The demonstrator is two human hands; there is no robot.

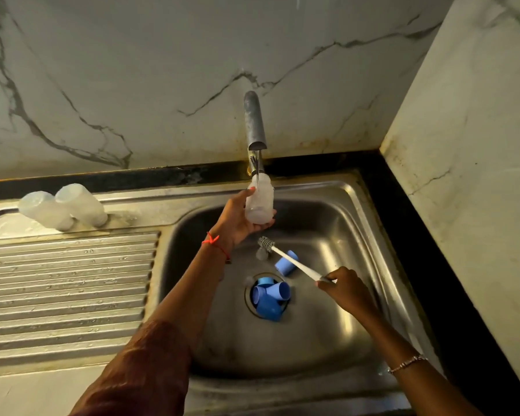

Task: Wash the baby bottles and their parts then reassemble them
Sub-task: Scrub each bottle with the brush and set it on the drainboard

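My left hand (237, 220) holds a clear baby bottle (260, 202) upright under the tap (254, 124), and a thin stream of water runs into its mouth. My right hand (341, 285) grips the white handle of a bottle brush (285, 261), whose bristle head points up-left below the bottle. Several blue caps (269, 298) lie piled over the drain, and one more blue cap (282, 264) lies behind the brush handle. A small clear teat (261, 254) rests on the basin floor. Two other clear bottles (62, 207) stand upside down on the drainboard's back left.
The steel sink basin (336, 223) sits between a ribbed drainboard (66, 283) on the left and a black counter strip (433, 265) on the right. Marble walls rise behind and to the right.
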